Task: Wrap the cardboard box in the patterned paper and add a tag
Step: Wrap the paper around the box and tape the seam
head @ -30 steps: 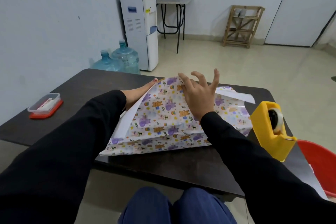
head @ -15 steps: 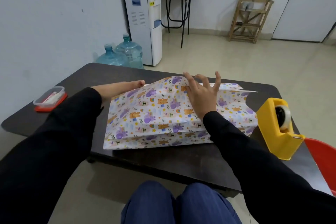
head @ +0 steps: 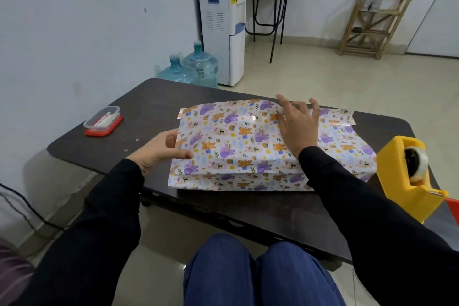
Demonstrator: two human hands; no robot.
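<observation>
Head view: left grip [head: 161, 149] is pinching the patterned paper [head: 236, 146]; right grip [head: 298, 126], fingers spread, is pressing its top.

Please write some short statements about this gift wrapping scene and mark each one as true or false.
1. The right hand rests open on top of the patterned paper. True.
2. The tape dispenser is blue. False: it is yellow.
3. The clear and red container stands on the table, to the left of the paper. True.
4. The left hand holds the tape dispenser. False: it grips the left end of the paper, and the dispenser stands untouched on the right.
</observation>
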